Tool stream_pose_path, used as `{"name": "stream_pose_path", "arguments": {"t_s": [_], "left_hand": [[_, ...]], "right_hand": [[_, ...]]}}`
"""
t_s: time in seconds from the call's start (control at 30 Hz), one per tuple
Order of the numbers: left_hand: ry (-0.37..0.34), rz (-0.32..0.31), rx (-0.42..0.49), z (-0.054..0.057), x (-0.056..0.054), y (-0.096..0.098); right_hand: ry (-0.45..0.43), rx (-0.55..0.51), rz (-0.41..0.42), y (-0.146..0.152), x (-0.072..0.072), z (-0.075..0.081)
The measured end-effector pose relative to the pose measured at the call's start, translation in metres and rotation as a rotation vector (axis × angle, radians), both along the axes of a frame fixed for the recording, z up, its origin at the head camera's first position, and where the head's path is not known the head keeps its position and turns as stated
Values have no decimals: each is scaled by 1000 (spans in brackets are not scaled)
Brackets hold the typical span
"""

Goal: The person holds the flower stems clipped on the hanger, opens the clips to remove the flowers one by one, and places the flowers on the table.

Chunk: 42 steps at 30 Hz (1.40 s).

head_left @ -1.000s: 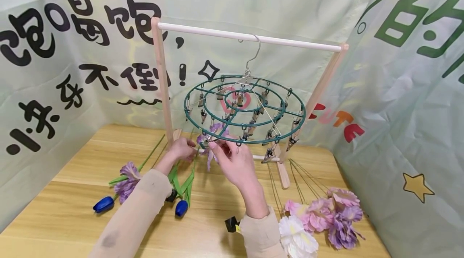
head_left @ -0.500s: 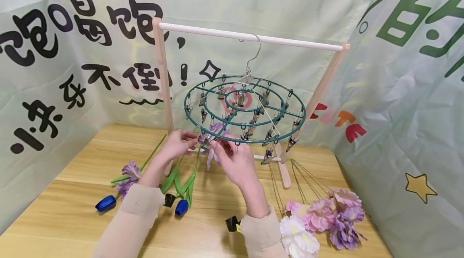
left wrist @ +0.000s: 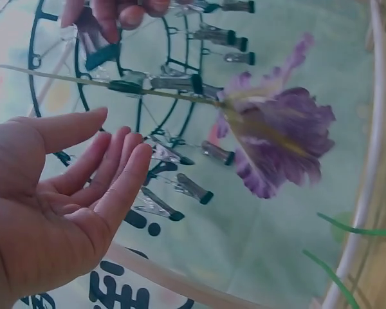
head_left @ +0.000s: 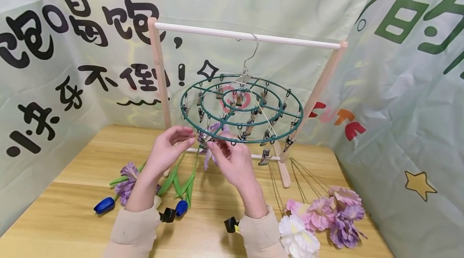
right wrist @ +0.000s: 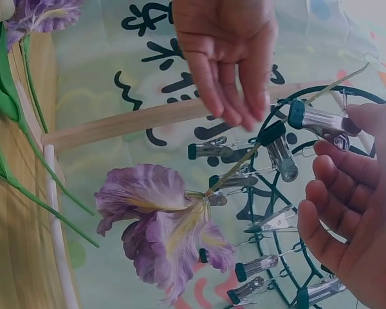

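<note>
A purple iris (right wrist: 161,225) hangs head down from the round green clip hanger (head_left: 203,129), its stem caught in a metal clip (right wrist: 280,154). My right hand (head_left: 235,163) pinches another clip (right wrist: 325,122) beside that stem, between thumb and forefinger. To the left of the flower, my left hand (head_left: 164,151) stands with fingers relaxed. In the left wrist view this hand (left wrist: 71,193) holds nothing and lies apart from the stem (left wrist: 83,80). From the head, the hanger's rim and my right hand partly hide the iris.
A wooden stand (head_left: 156,56) carries the hanger on its white top bar (head_left: 203,30). Blue tulips (head_left: 104,205) and a purple iris (head_left: 125,185) lie at left on the table. Pink, white and purple blooms (head_left: 319,213) lie at right. Printed cloth walls surround the table.
My left hand has risen from behind the stem and drawn back toward me, away from the flower. My right hand has stayed at the clip.
</note>
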<state>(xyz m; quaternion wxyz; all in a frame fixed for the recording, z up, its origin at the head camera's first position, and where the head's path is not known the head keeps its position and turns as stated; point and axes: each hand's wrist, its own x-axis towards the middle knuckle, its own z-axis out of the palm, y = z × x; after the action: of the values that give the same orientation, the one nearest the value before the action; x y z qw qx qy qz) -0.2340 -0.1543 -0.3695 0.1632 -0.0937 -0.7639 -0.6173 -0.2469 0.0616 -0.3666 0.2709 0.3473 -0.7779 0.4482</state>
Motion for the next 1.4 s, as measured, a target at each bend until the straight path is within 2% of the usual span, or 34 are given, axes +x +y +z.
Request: {"name": "stream_pose_path", "arguments": {"t_s": [0.2,0.33,0.57,0.73,0.87,1.0,1.17,1.4], "left_hand": [[99,-44,109,7,9,4],[126,-37,112,8,11,6],[136,36,72,8,8,11],[172,17,104,8,8,11],[189,33,105,8,8,9],[198,66,101,7,7,6],[180,27,156,6,7,5],[124,-54,201,5,7,5]], "right_hand": [[-10,40,-18,-3,2,1],[-20,73,-30,-8,4,2],[-32,93,-22,-14,6,3],[-42,106,-30,-14,6,2],[-21,52,-31,-14,4,0],[43,-29,-42,-14,-2,-4],[57,-56,-89,-14,-5,-6],[-77,26,-87,-12,0,-5]]}}
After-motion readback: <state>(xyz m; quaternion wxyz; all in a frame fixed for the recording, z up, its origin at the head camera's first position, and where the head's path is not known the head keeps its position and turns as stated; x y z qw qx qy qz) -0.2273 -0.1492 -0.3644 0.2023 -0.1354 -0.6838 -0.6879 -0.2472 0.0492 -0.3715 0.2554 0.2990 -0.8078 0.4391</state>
